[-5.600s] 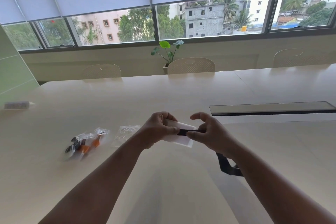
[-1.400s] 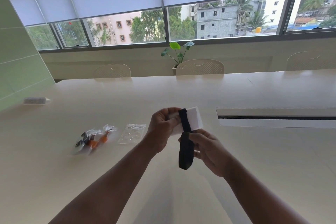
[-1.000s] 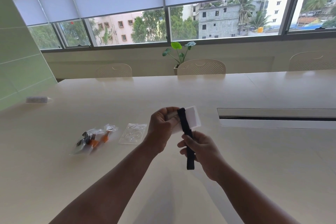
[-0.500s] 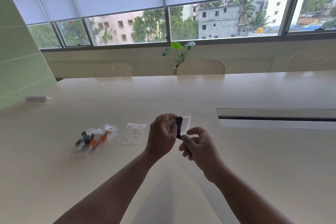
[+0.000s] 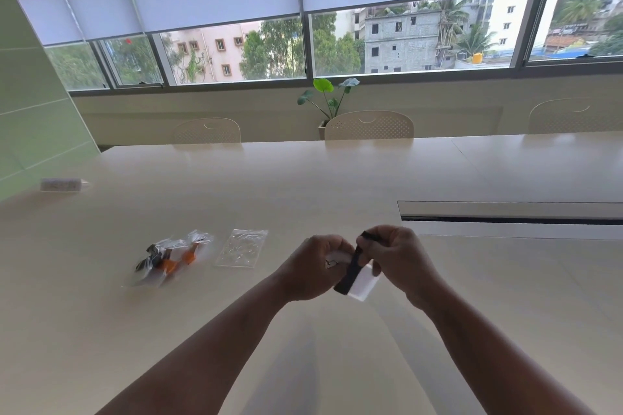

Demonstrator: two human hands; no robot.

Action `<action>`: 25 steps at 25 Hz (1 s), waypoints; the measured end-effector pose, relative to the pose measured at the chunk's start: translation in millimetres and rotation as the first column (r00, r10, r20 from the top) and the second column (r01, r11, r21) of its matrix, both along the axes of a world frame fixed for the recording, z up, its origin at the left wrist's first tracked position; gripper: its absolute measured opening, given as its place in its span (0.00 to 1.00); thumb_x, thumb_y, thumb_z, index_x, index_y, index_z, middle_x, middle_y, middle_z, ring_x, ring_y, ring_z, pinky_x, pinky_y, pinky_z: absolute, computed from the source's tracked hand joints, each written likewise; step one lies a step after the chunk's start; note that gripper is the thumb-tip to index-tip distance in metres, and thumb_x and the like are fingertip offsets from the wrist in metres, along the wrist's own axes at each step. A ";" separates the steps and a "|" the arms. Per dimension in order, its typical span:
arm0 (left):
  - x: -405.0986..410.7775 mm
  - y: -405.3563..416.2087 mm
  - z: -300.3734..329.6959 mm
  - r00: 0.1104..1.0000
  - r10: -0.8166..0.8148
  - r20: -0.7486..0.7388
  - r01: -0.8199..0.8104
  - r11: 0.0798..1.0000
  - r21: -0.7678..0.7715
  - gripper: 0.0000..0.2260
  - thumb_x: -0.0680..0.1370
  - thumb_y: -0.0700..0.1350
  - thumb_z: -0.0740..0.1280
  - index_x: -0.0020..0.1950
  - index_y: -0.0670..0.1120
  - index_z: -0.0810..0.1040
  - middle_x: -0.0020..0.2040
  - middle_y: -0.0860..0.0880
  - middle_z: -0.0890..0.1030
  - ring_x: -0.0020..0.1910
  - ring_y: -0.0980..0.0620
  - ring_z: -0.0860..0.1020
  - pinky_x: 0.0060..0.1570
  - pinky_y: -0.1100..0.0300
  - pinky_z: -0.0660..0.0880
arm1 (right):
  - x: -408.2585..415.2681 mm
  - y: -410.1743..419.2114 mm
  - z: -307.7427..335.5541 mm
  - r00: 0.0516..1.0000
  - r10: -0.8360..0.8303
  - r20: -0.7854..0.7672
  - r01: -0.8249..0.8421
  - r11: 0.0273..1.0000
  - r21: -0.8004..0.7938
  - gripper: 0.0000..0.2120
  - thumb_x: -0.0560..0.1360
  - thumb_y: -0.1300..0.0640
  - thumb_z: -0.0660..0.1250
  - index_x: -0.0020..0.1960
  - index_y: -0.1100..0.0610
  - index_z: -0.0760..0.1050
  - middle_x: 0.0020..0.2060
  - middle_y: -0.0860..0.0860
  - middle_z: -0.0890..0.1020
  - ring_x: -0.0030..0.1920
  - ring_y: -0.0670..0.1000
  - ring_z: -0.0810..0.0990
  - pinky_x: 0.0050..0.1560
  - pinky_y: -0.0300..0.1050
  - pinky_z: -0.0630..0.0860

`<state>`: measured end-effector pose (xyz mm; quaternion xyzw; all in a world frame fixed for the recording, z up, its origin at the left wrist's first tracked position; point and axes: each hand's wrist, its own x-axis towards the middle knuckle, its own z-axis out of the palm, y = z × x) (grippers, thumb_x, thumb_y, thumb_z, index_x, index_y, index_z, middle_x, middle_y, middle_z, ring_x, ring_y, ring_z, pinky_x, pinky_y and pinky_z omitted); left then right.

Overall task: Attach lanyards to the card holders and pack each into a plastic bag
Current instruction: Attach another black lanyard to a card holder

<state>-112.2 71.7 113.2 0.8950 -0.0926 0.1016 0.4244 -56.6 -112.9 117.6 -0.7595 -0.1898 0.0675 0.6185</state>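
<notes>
Above the middle of the table, my left hand (image 5: 315,268) grips the upper end of a clear card holder (image 5: 362,286), where a small metal clip shows. A black lanyard (image 5: 350,268) is wound across the holder's face. My right hand (image 5: 397,256) pinches the lanyard's top end just right of the holder. The holder's lower corner sticks out below both hands. An empty clear plastic bag (image 5: 242,248) lies flat on the table to the left.
Left of the bag lies a pile of filled plastic bags (image 5: 170,258) with black and orange lanyards inside. A small box (image 5: 60,185) sits at the far left. A recessed cable slot (image 5: 509,216) runs along the table at right. Chairs line the far edge.
The lanyard, earlier hanging loose below the holder, is now wrapped round it. Both hands have dropped lower and the holder has tipped so its free end points down.
</notes>
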 end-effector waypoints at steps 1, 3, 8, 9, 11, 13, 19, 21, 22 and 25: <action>-1.1 -1.7 0.1 0.999 -0.031 -0.043 0.028 0.998 -0.056 0.08 0.75 0.36 0.70 0.52 0.45 0.83 0.48 0.51 0.86 0.48 0.54 0.84 0.49 0.58 0.81 | 5.1 -3.1 0.2 0.999 -0.034 0.034 0.036 0.997 -0.062 0.07 0.76 0.57 0.72 0.39 0.54 0.83 0.29 0.48 0.83 0.28 0.46 0.75 0.31 0.36 0.70; -3.0 -4.7 1.8 0.993 -0.071 -0.097 0.055 0.986 -0.157 0.05 0.76 0.36 0.73 0.51 0.43 0.83 0.47 0.50 0.86 0.46 0.55 0.84 0.46 0.60 0.80 | 11.6 -7.5 -1.8 0.998 -0.044 -0.043 0.041 0.997 -0.061 0.09 0.74 0.59 0.74 0.35 0.53 0.81 0.27 0.46 0.78 0.28 0.46 0.71 0.31 0.39 0.67; -5.6 -7.0 5.8 0.987 -0.106 -0.122 0.058 0.938 -0.342 0.06 0.76 0.38 0.75 0.50 0.46 0.81 0.43 0.51 0.83 0.42 0.56 0.79 0.43 0.59 0.77 | 5.7 -10.8 -17.6 0.754 0.332 -0.567 -0.132 0.922 0.364 0.04 0.71 0.63 0.68 0.44 0.57 0.80 0.40 0.59 0.79 0.38 0.55 0.79 0.37 0.49 0.78; -6.5 -7.4 5.4 0.987 -0.114 -0.116 0.063 0.925 -0.374 0.07 0.76 0.39 0.75 0.51 0.46 0.81 0.44 0.51 0.82 0.42 0.55 0.78 0.44 0.59 0.77 | 4.1 -11.1 -20.7 0.707 0.401 -0.583 -0.139 0.886 0.442 0.07 0.70 0.64 0.68 0.47 0.58 0.80 0.43 0.60 0.80 0.40 0.58 0.80 0.39 0.52 0.79; -7.5 -7.9 5.3 0.982 -0.152 -0.112 0.086 0.889 -0.450 0.09 0.76 0.40 0.75 0.55 0.47 0.82 0.49 0.49 0.84 0.46 0.53 0.80 0.47 0.58 0.78 | 1.6 -10.5 -24.2 0.664 0.473 -0.579 -0.122 0.832 0.541 0.09 0.68 0.64 0.69 0.48 0.58 0.78 0.44 0.60 0.81 0.40 0.59 0.80 0.38 0.52 0.80; -8.4 -8.1 4.6 0.976 -0.188 -0.112 0.103 0.847 -0.522 0.09 0.77 0.39 0.74 0.55 0.49 0.85 0.53 0.50 0.86 0.51 0.54 0.83 0.50 0.60 0.79 | -0.8 -8.5 -26.3 0.654 0.481 -0.584 -0.095 0.818 0.567 0.04 0.70 0.63 0.68 0.44 0.56 0.77 0.41 0.59 0.81 0.37 0.57 0.80 0.32 0.47 0.78; -3.1 -7.0 -0.8 0.990 -0.021 -0.138 -0.076 0.747 -0.661 0.08 0.73 0.42 0.74 0.51 0.48 0.86 0.53 0.43 0.86 0.49 0.47 0.83 0.50 0.50 0.81 | -6.9 -1.0 -37.8 0.638 0.515 -0.573 0.001 0.743 0.669 0.12 0.72 0.55 0.68 0.52 0.57 0.83 0.43 0.56 0.77 0.37 0.52 0.73 0.30 0.42 0.70; -0.2 -11.2 -4.0 0.985 0.039 -0.170 -0.154 0.650 -0.744 0.08 0.73 0.40 0.75 0.51 0.47 0.86 0.51 0.42 0.86 0.47 0.46 0.83 0.49 0.48 0.81 | -9.9 0.1 -40.6 0.638 0.543 -0.546 0.021 0.696 0.718 0.17 0.75 0.46 0.68 0.55 0.56 0.84 0.44 0.56 0.79 0.40 0.52 0.75 0.35 0.45 0.71; 1.3 -14.3 -6.2 0.979 0.074 -0.191 -0.197 0.600 -0.775 0.07 0.74 0.38 0.74 0.51 0.45 0.85 0.50 0.42 0.86 0.47 0.46 0.84 0.48 0.48 0.81 | -11.8 0.7 -42.3 0.651 0.545 -0.528 0.011 0.689 0.725 0.19 0.76 0.43 0.68 0.57 0.55 0.83 0.45 0.55 0.81 0.43 0.52 0.77 0.38 0.47 0.71; 6.9 -26.0 -15.7 0.962 0.104 -0.254 -0.274 0.426 -0.862 0.07 0.79 0.33 0.68 0.55 0.39 0.82 0.51 0.39 0.85 0.49 0.42 0.84 0.50 0.47 0.81 | -17.2 4.4 -50.0 0.771 0.425 -0.475 -0.065 0.793 0.605 0.21 0.73 0.50 0.75 0.64 0.55 0.80 0.53 0.52 0.83 0.52 0.49 0.80 0.45 0.47 0.75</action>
